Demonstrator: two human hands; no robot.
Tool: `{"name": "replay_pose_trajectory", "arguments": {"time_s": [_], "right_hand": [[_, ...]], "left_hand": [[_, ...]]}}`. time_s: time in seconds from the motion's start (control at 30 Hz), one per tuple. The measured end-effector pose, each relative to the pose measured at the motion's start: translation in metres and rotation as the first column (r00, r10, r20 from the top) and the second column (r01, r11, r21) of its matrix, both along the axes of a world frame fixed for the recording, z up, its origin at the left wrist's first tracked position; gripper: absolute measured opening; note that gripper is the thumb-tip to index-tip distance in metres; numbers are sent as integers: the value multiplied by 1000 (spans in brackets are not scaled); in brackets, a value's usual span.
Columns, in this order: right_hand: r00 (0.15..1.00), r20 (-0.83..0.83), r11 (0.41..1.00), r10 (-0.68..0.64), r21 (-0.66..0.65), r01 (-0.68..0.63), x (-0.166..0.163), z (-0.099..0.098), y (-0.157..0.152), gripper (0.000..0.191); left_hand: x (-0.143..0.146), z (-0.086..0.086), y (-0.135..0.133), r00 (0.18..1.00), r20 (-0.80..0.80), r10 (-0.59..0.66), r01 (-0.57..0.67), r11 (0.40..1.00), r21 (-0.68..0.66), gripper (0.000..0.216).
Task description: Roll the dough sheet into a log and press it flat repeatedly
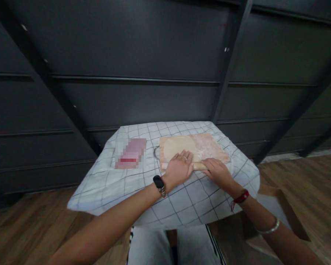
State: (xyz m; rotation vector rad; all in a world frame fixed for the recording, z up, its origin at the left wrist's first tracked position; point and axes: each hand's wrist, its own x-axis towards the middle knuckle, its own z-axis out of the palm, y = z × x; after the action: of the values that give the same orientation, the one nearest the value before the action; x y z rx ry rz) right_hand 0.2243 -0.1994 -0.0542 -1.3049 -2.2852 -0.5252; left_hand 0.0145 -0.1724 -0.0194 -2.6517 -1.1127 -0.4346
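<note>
A wooden rolling pin (200, 166) lies across the near edge of a pale wooden board (213, 145). Beneath and beyond it, a flat, wide sheet of dough (178, 144) covers the board's left part. White flour dusts the wood to the right of the dough. My left hand (179, 167) rests on top of the pin's left part, its fingers stretched forward over the dough. At the other end, my right hand (216, 172) has its fingers over the pin and its thumb on the near side. Both palms hide parts of the pin.
A white checked cloth (143, 191) covers the table. To the board's left lies a pink, blurred-out packet or sheet (132, 152). A metal ring handle (156, 152) sticks out from the board's left edge. An open cardboard box (289, 211) stands on the floor at right. Dark panels (140, 103) rise behind.
</note>
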Motion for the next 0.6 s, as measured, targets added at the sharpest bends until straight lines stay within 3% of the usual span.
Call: {"name": "replay_pose_trajectory", "arguments": {"time_s": [0.13,0.3,0.43,0.53,0.6], "right_hand": [[999,32,999,5,34,-7,-2,26,0,23],[999,-22,996,49,-74,-51,-18,71,41,24],[990,-4,952,144,-272,-140,-36,64,79,22],[988,45,929,150,-347,-125,-46,48,102,34],[993,66,930,100,-361,-70,-51,43,116,39]], "left_hand": [[-8,17,3,1000,-10,17,-17,1000,-1,45],[-24,53,46,988,13,156,-156,987,-32,50],[-38,37,79,978,-99,185,-203,950,-236,47],[-42,18,97,977,-82,196,-209,957,-200,46],[-42,14,109,974,-77,211,-220,965,-140,42]]}}
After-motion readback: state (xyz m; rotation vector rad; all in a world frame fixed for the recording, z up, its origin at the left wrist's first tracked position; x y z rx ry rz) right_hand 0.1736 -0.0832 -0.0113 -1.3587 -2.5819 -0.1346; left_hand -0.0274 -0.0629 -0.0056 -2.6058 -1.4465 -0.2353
